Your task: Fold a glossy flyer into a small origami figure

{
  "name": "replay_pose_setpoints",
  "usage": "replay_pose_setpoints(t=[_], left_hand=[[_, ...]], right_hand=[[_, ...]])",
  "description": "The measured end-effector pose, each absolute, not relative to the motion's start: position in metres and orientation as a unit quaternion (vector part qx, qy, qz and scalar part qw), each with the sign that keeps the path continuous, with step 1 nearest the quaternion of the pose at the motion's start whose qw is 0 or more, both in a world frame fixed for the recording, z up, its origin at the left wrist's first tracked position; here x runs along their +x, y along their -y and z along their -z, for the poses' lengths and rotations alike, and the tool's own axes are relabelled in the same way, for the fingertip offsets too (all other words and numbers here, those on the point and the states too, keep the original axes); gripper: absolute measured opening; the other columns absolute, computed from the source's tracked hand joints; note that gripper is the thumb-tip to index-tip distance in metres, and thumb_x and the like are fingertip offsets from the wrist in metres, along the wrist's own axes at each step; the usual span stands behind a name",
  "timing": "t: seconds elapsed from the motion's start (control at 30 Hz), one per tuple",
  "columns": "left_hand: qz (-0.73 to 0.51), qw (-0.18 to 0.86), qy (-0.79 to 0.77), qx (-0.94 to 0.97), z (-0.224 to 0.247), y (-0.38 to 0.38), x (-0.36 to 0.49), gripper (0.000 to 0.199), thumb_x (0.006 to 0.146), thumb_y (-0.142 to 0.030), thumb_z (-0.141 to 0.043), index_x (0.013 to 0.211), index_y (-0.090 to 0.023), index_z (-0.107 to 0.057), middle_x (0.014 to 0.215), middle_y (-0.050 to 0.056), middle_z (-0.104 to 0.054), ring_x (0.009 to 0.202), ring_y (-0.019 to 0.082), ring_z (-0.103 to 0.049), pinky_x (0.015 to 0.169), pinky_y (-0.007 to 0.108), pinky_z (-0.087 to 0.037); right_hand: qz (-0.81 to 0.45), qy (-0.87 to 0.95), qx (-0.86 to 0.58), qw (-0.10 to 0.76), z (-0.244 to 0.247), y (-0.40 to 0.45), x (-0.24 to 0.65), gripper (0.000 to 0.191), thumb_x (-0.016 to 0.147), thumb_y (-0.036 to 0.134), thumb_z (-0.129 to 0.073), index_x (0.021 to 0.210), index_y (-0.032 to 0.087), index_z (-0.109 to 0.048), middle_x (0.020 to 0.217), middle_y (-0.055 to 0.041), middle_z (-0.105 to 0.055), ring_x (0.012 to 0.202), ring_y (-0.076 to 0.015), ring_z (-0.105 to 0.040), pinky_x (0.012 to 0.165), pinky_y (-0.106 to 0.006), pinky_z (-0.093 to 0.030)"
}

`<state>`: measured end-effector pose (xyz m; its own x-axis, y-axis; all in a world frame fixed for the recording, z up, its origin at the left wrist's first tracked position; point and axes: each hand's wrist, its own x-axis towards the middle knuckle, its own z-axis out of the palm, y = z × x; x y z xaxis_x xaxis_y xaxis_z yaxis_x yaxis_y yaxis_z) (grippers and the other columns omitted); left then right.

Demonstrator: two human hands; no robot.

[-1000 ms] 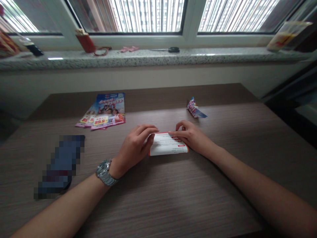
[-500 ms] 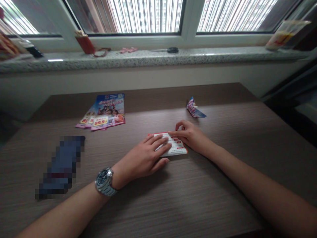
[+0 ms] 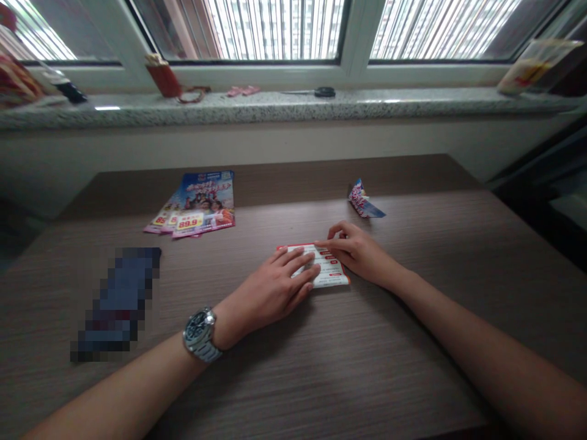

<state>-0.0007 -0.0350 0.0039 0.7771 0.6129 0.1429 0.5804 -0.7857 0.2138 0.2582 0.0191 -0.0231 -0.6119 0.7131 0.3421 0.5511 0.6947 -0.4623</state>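
A small white leaflet point(image 3: 331, 278) with red print and a red upper edge lies on the table in front of me; it may be folded, I cannot tell. My left hand point(image 3: 279, 282), with a metal watch point(image 3: 200, 333) on its wrist, rests flat across the leaflet's left part, fingers spread. My right hand point(image 3: 360, 250) is at its upper right. Its index finger stretches along the top edge, touching the paper, and the other fingers are bent with nothing visible gripped in them. Part of the leaflet is hidden under both hands.
Overlapping colourful flyers point(image 3: 206, 205) lie at the back left of the wooden table point(image 3: 275, 379). A pixelated dark object point(image 3: 121, 299) is nearer on the left. A folded paper piece point(image 3: 362, 201) stands beyond my right hand. On the windowsill point(image 3: 257, 113) are scissors point(image 3: 323, 92) and a red box point(image 3: 164, 78).
My left thumb has drawn in closer to the fingers. The whole view has shifted slightly; the right hand keeps its place on the leaflet's top edge.
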Motion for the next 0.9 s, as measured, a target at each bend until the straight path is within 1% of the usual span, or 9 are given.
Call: replay_pose_setpoints(t=[0.1,0.17,0.23,0.3,0.37,0.47,0.57,0.9], left_hand=[[-0.111,0.079,-0.319,0.938,-0.003,0.035,0.000,0.038,0.106,-0.031,-0.041,0.140,-0.023,-0.055,0.148,0.012,-0.054,0.140,0.031,-0.047,0.117,0.055,-0.037],[-0.116,0.074,-0.317,0.938,-0.003,0.035,0.001,0.038,0.105,-0.030,-0.042,0.140,-0.023,-0.055,0.148,0.011,-0.054,0.139,0.030,-0.048,0.116,0.055,-0.038],[-0.121,0.069,-0.317,0.938,-0.002,0.035,0.000,0.038,0.104,-0.028,-0.043,0.140,-0.023,-0.055,0.147,0.011,-0.055,0.138,0.030,-0.049,0.116,0.054,-0.039],[-0.124,0.069,-0.317,0.938,-0.001,0.035,0.000,0.038,0.104,-0.028,-0.044,0.141,-0.024,-0.055,0.147,0.010,-0.055,0.137,0.030,-0.050,0.116,0.054,-0.039],[-0.124,0.073,-0.320,0.937,0.000,0.035,-0.001,0.038,0.104,-0.028,-0.045,0.140,-0.024,-0.056,0.146,0.010,-0.056,0.137,0.030,-0.050,0.115,0.054,-0.040],[-0.124,0.078,-0.322,0.935,0.000,0.035,-0.001,0.036,0.104,-0.028,-0.046,0.137,-0.024,-0.058,0.145,0.010,-0.057,0.136,0.030,-0.050,0.114,0.054,-0.041],[-0.123,0.079,-0.325,0.934,0.000,0.036,0.000,0.036,0.104,-0.029,-0.046,0.137,-0.023,-0.058,0.145,0.010,-0.057,0.136,0.030,-0.051,0.115,0.054,-0.040],[-0.133,0.091,-0.333,0.929,0.001,0.037,0.001,0.037,0.102,-0.030,-0.050,0.138,-0.024,-0.057,0.146,0.010,-0.056,0.138,0.030,-0.049,0.116,0.054,-0.039]], right_hand=[[-0.168,0.874,-0.363,0.277,0.021,-0.014,0.257,0.031,0.100,0.022,-0.053,0.126,0.025,-0.070,0.109,-0.0102,-0.059,0.092,-0.0205,-0.059,0.084,-0.038,-0.052],[-0.173,0.862,-0.382,0.286,0.016,-0.008,0.255,0.030,0.099,0.028,-0.059,0.127,0.021,-0.067,0.111,-0.0115,-0.058,0.096,-0.0225,-0.059,0.089,-0.041,-0.050],[-0.194,0.862,-0.376,0.279,0.009,0.000,0.253,0.026,0.097,0.032,-0.062,0.119,0.020,-0.067,0.109,-0.0112,-0.058,0.100,-0.0236,-0.058,0.090,-0.040,-0.049],[-0.209,0.864,-0.376,0.261,0.004,0.007,0.250,0.021,0.095,0.035,-0.065,0.109,0.019,-0.066,0.105,-0.0097,-0.058,0.098,-0.0232,-0.058,0.088,-0.038,-0.049],[-0.212,0.872,-0.371,0.241,0.002,0.012,0.248,0.020,0.094,0.037,-0.066,0.102,0.019,-0.063,0.100,-0.0082,-0.058,0.094,-0.0229,-0.057,0.083,-0.036,-0.048],[-0.206,0.884,-0.361,0.215,0.004,0.015,0.247,0.022,0.093,0.039,-0.068,0.095,0.019,-0.060,0.099,-0.0082,-0.060,0.095,-0.0239,-0.056,0.084,-0.037,-0.046],[-0.202,0.888,-0.360,0.203,0.007,0.015,0.247,0.022,0.092,0.040,-0.069,0.094,0.020,-0.060,0.102,-0.0086,-0.061,0.099,-0.0247,-0.055,0.086,-0.037,-0.044],[-0.195,0.887,-0.369,0.196,0.011,0.016,0.247,0.022,0.090,0.039,-0.072,0.095,0.021,-0.061,0.105,-0.0084,-0.060,0.100,-0.0251,-0.054,0.087,-0.037,-0.044]])
